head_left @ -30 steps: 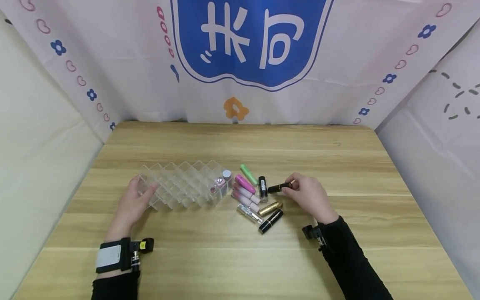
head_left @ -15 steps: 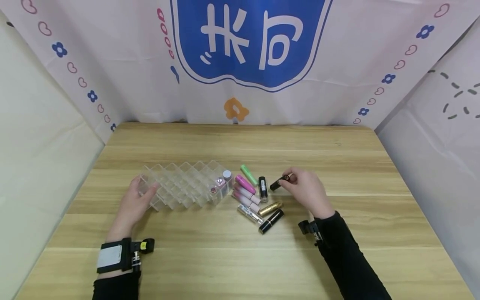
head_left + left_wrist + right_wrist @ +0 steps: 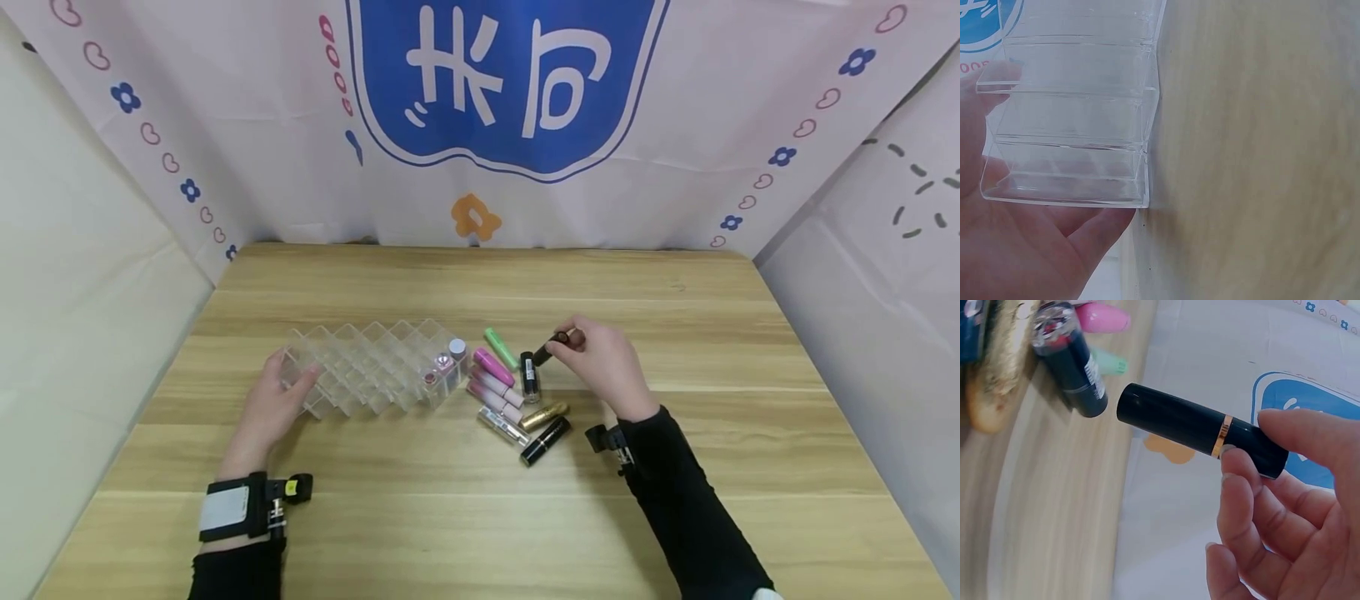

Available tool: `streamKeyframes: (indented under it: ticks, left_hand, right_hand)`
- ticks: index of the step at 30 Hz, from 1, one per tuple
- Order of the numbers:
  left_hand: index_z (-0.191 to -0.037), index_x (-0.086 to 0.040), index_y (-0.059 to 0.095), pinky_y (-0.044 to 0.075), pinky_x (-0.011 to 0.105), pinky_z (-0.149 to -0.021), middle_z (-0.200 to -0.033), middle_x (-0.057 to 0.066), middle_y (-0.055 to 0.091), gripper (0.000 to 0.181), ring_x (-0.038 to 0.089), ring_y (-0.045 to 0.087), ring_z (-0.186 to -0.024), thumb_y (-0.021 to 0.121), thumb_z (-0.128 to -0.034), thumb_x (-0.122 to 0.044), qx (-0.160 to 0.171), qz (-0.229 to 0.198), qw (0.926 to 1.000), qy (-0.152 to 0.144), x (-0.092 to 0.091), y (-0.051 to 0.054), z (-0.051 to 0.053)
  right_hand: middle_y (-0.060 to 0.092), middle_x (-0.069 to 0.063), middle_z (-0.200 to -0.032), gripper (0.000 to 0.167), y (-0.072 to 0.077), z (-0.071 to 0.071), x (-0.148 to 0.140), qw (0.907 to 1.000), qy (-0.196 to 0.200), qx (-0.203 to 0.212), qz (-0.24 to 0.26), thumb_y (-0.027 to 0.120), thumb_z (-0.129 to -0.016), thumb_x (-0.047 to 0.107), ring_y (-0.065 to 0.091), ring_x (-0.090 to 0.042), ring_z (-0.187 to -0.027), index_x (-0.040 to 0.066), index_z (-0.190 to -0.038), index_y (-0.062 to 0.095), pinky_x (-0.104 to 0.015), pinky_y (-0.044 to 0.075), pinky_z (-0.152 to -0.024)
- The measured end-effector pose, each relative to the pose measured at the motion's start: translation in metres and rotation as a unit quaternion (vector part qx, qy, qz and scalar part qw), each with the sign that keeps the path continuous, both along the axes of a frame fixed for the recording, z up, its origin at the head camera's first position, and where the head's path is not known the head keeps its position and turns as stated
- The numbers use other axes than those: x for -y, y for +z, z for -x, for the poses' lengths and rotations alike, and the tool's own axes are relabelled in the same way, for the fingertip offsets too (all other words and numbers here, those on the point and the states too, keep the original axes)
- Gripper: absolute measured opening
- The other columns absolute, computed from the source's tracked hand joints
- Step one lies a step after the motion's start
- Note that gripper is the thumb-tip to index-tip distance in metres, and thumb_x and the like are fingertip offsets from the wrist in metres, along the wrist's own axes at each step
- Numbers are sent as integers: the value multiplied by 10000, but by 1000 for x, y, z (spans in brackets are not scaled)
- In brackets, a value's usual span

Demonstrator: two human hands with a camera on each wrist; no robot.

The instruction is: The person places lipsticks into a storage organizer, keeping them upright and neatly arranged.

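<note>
The left hand grips the left end of a clear, diamond-celled organizer; in the left wrist view its thumb and fingers lie around the clear wall. A few tubes, one with a pale blue cap, stand in the organizer's right end. Thumb and fingertips of the right hand pinch one end of a black lipstick with a gold band, tilted above the table. Just left of it in the head view lies another black tube with a clear end.
Beside the organizer's right end lie a green tube, a magenta tube, two pink-and-white tubes, a clear silver tube, a gold tube and a black lipstick. A printed cloth hangs behind the table.
My right hand has moved up and slightly left in the head view, and the black lipstick has tilted more steeply. My left hand has stayed on the organizer.
</note>
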State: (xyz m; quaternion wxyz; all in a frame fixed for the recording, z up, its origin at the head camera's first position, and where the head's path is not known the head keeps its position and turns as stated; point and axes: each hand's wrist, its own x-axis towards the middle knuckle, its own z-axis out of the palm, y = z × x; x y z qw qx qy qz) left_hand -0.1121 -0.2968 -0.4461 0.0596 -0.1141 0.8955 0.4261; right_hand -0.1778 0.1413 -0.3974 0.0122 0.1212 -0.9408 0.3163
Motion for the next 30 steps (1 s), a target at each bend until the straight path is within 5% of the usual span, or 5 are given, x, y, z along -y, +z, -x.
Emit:
streamKeyframes:
  ticks: [30]
  left_hand:
    - [-1572,-28,36,228,734,-1105,-1590,338,130,857,582,192,-1419,381,-1005,-570,18,110,9999,-18,-1,1,0]
  right_hand:
    - [726,-15,-856,282,16,16,42,9990,95,-6,436,708,-901,348,661,-172,-745,141,-1091,693,-304,515,-659]
